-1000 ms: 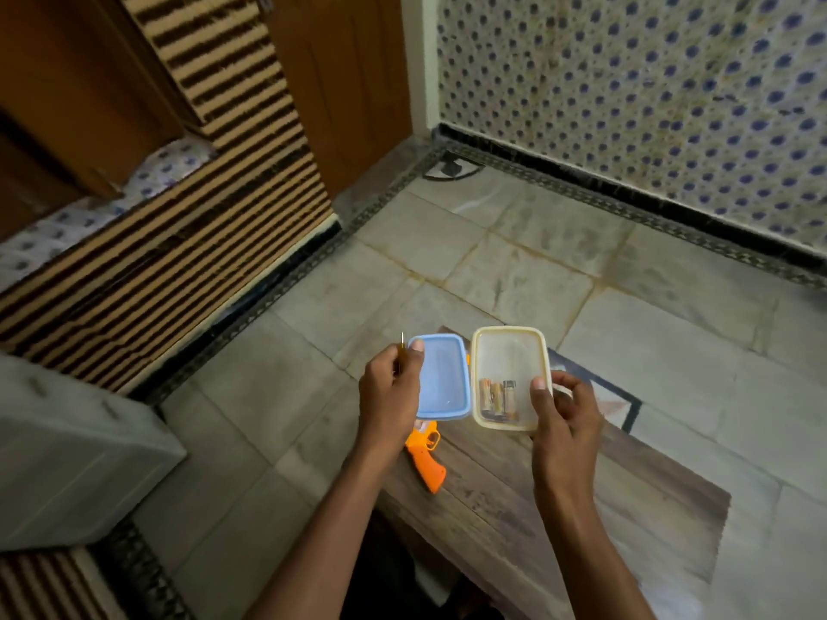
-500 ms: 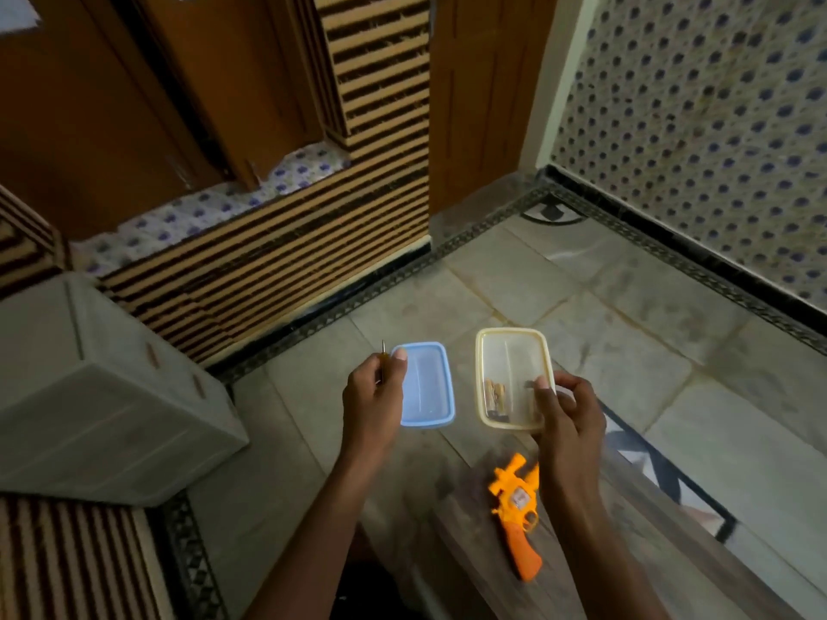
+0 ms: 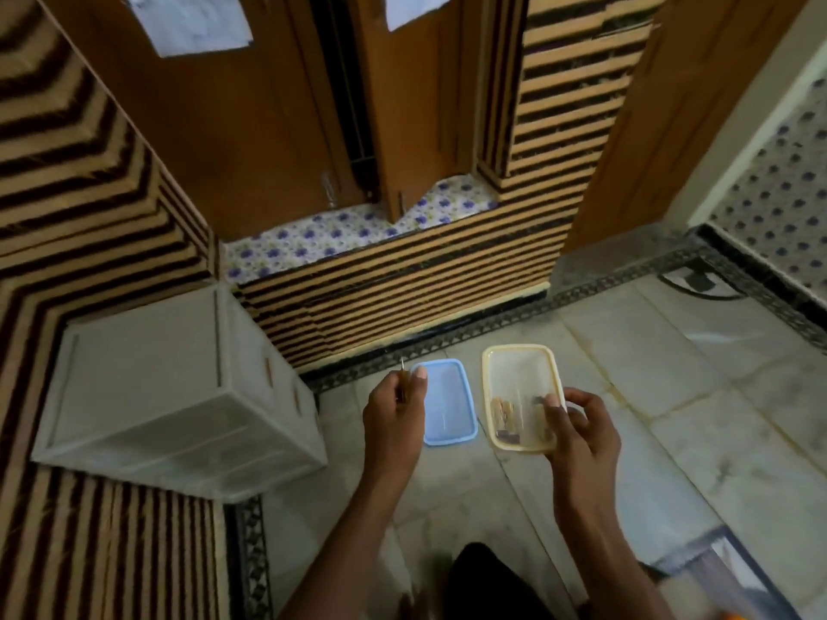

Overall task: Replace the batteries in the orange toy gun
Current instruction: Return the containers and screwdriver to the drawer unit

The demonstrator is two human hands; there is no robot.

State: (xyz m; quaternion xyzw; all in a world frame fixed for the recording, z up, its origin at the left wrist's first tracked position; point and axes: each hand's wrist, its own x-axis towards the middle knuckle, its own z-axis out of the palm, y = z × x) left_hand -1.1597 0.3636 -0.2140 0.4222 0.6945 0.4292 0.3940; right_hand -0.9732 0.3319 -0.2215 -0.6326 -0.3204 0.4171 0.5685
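Note:
My left hand grips a blue plastic lid by its left edge, together with a thin screwdriver whose metal tip sticks up past my thumb. My right hand holds a cream, see-through container by its right rim, thumb over the edge. Several batteries lie inside it. Both are held in the air over the floor. Only an orange sliver of the toy gun shows at the bottom right edge.
A white plastic drawer unit stands on the floor to the left. A striped ledge with floral paper and wooden doors rise ahead. A corner of the low table shows at bottom right. Tiled floor lies below.
The view has swung left and up: the table and orange toy gun have slid almost out at bottom right. Both hands keep their holds on lid and container.

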